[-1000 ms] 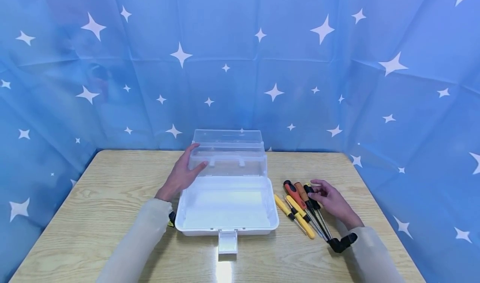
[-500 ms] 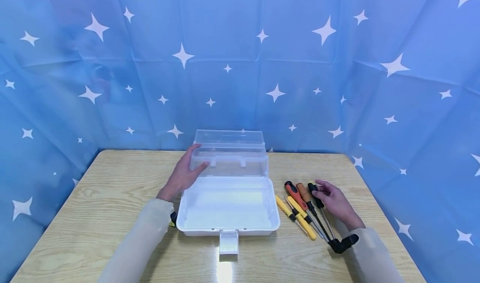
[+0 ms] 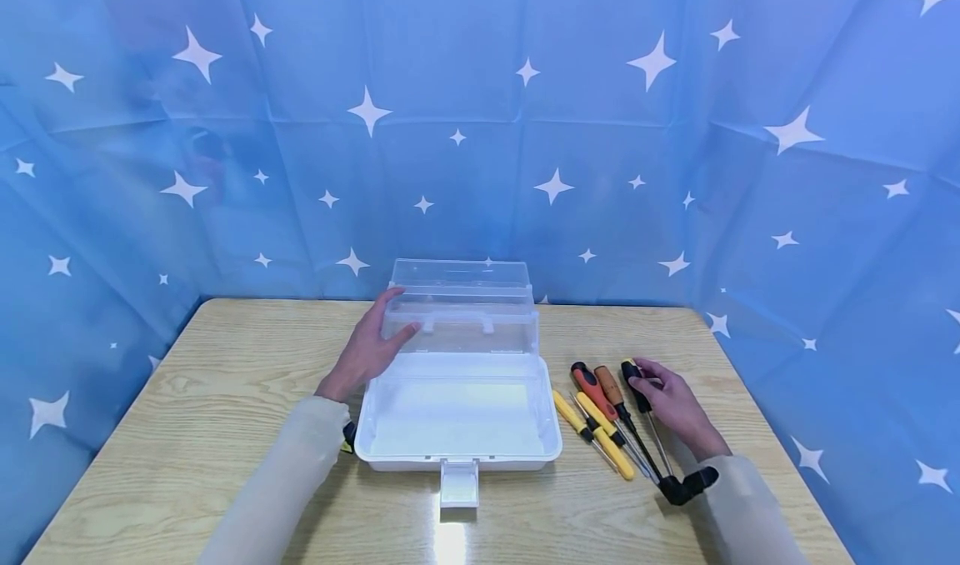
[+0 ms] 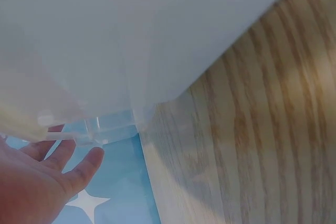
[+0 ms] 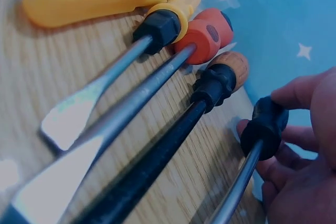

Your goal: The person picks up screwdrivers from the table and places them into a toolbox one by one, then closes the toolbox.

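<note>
Black-handled screwdriver [image 3: 637,390], gripped, is well apart from box rim [image 3: 550,411].

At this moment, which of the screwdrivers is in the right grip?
The black-handled screwdriver, rightmost in the head view; the others have brown, red or yellow handles.

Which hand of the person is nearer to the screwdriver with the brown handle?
The right. The right hand is beside the brown-handled screwdriver and pinches the black-handled screwdriver next to it; the left hand is farther away, at the left edge of the clear lid.
</note>
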### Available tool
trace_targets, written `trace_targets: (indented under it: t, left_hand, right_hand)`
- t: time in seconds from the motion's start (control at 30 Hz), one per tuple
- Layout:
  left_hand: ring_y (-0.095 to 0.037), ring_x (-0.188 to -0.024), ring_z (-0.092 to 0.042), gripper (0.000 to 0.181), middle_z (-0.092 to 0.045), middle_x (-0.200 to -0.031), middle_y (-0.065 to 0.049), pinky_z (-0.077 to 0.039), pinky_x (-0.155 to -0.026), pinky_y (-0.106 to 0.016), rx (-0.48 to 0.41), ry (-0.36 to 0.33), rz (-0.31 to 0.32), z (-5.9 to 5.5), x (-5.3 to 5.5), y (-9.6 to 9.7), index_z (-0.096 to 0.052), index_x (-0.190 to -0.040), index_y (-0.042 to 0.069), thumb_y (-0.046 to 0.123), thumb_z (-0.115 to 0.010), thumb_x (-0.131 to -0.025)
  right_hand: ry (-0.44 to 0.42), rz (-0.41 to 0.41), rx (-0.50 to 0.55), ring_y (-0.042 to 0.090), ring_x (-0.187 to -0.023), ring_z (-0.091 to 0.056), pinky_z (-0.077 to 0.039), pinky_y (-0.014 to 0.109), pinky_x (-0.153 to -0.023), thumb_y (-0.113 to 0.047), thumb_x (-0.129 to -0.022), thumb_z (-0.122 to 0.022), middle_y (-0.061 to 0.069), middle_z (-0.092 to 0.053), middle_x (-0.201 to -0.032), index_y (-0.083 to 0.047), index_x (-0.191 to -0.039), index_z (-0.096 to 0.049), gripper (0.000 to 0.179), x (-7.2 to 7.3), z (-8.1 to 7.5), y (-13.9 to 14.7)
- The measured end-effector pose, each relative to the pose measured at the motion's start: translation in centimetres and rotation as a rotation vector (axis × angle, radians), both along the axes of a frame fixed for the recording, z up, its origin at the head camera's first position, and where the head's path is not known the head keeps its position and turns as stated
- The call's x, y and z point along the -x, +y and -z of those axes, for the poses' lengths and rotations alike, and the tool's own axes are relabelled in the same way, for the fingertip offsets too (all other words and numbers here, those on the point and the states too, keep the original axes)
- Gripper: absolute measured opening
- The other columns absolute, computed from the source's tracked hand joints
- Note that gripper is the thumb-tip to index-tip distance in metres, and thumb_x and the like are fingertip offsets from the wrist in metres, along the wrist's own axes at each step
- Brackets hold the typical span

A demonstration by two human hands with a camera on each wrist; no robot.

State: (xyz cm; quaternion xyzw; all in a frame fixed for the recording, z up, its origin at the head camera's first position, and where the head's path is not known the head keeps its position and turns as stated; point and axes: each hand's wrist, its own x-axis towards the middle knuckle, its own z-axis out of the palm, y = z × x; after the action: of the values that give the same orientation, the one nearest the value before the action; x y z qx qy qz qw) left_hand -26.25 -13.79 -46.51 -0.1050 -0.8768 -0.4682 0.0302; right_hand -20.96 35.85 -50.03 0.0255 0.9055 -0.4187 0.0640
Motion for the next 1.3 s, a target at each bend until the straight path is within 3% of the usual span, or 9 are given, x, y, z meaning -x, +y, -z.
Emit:
trace_targets:
  t: [0.33,0.6,0.83,0.93,1.03,1.13,1.3]
  left_hand:
    - [-0.033,-0.149,-0.024,0.068,-0.026,-0.163,-0.007,-0.027,-0.115,-0.061,-0.003,-0.004,-0.003,0.1,0.04,0.01,-0.03,-0.154,0.029,0.05,-0.059,-0.096]
    - [-0.033,-0.149,-0.023,0.068,-0.025,-0.163,-0.006,-0.026,-0.116,-0.061,-0.004,0.0,0.0,0.17,0.06,0.01,-0.029,-0.154,0.03,0.051,-0.059,-0.096]
    - [-0.033,-0.15,-0.023,0.067,-0.025,-0.163,-0.006,-0.027,-0.116,-0.061,0.002,-0.001,-0.003,0.08,-0.03,-0.02,-0.03,-0.154,0.028,0.05,-0.059,-0.097]
    - [-0.033,-0.15,-0.022,0.067,-0.025,-0.163,-0.006,-0.026,-0.116,-0.061,0.005,-0.003,-0.005,0.06,-0.05,-0.03,-0.03,-0.154,0.028,0.049,-0.059,-0.097]
    - [-0.033,-0.15,-0.023,0.066,-0.025,-0.163,-0.006,-0.026,-0.116,-0.061,0.004,-0.005,-0.006,0.06,-0.04,-0.01,-0.03,-0.154,0.029,0.049,-0.058,-0.097]
    - [-0.032,-0.15,-0.023,0.066,-0.025,-0.163,-0.006,-0.027,-0.116,-0.061,0.001,-0.004,-0.005,0.09,-0.03,0.0,-0.03,-0.154,0.029,0.048,-0.058,-0.098]
    - [-0.032,-0.149,-0.024,0.066,-0.025,-0.163,-0.005,-0.027,-0.116,-0.06,-0.005,-0.005,-0.002,0.12,-0.02,0.01,-0.029,-0.154,0.03,0.049,-0.058,-0.097]
  right_hand:
    - [0.009,0.013,0.038,0.044,-0.137,-0.037,-0.036,0.056,-0.108,-0.036,-0.107,-0.042,0.03,-0.036,-0.151,0.001,-0.153,-0.03,0.06,-0.17,0.06,-0.27]
    - [0.017,0.049,0.03,0.047,-0.142,-0.028,-0.023,0.062,-0.115,-0.036,-0.108,-0.038,0.031,-0.029,-0.154,-0.002,-0.154,-0.029,0.058,-0.53,0.03,-0.63]
    - [0.046,0.036,-0.002,0.05,-0.143,-0.024,-0.023,0.065,-0.113,-0.036,-0.109,-0.034,0.033,-0.025,-0.156,-0.003,-0.155,-0.027,0.058,-0.6,-0.22,-0.42]
    - [0.051,0.03,0.001,0.047,-0.136,-0.036,-0.034,0.059,-0.108,-0.036,-0.109,-0.031,0.033,-0.032,-0.152,-0.003,-0.156,-0.026,0.057,-0.53,-0.25,-0.32]
    - [0.048,0.03,0.02,0.04,-0.121,-0.051,-0.045,0.041,-0.095,-0.037,-0.109,-0.03,0.032,-0.041,-0.144,-0.003,-0.156,-0.025,0.058,-0.45,-0.37,-0.32]
    - [0.042,0.032,0.034,0.032,-0.11,-0.056,-0.045,0.026,-0.083,-0.037,-0.109,-0.031,0.032,-0.044,-0.14,-0.004,-0.156,-0.024,0.059,-0.37,-0.56,-0.35]
    - [0.027,0.031,0.06,0.034,-0.114,-0.053,-0.044,0.021,-0.08,-0.037,-0.109,-0.033,0.033,-0.037,-0.145,-0.004,-0.157,-0.024,0.059,-0.31,-0.78,-0.5]
